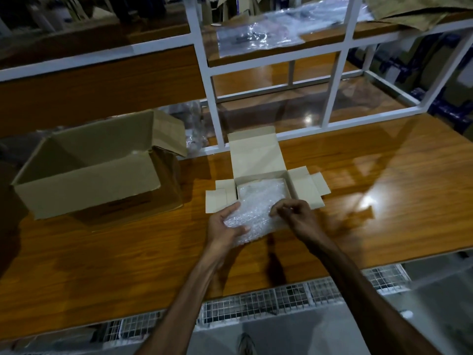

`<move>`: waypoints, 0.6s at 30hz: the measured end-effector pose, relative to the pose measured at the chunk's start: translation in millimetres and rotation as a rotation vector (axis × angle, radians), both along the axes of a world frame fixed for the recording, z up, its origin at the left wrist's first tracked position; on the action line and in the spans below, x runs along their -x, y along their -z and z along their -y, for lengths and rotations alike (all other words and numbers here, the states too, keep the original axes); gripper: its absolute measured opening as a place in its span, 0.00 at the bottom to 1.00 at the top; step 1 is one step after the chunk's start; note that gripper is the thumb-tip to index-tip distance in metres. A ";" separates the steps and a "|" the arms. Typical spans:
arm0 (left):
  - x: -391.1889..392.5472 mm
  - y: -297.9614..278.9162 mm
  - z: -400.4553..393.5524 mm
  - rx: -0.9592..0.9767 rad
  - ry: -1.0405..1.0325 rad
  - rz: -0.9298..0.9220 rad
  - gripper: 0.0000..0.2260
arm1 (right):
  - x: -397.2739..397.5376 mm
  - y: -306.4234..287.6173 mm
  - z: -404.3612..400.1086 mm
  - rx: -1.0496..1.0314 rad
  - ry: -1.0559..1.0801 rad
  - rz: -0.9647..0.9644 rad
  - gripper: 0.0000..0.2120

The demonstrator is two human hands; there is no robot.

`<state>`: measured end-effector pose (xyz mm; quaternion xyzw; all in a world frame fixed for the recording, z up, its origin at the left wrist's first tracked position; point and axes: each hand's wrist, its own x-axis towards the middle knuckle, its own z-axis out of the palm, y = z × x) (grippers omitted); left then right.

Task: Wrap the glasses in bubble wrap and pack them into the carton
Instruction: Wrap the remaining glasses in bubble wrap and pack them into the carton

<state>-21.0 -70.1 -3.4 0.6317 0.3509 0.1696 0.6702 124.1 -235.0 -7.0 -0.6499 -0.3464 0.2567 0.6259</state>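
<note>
Bubble-wrapped bundle [252,221] cradled in left hand [225,226]; right hand [294,213] pinching wrap edge. Tuck snug, then lower into small carton [291,184] w/o squeezing.

A glossy wooden table [371,201] fills the middle of the frame, with bright lamp reflections at its right. On it, at left, stands a large brown carton [89,172], open at the top. At centre sits a small pale box [258,160], lid and side flaps spread out, bubble wrap [258,196] inside it. A white metal frame [212,103] stands on the table's far edge, upper centre.
</note>
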 end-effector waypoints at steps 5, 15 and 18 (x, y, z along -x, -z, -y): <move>-25.3 -6.0 -12.8 -0.110 -0.029 0.038 0.30 | -38.9 -8.6 -17.2 0.194 -0.200 0.103 0.25; -37.3 8.5 -29.9 -0.809 -0.144 -0.200 0.14 | -72.8 -41.0 -64.5 0.355 -0.104 0.604 0.07; -37.1 3.0 -31.1 -0.849 -0.202 -0.184 0.12 | -94.0 -53.1 -84.1 0.346 -0.169 0.481 0.12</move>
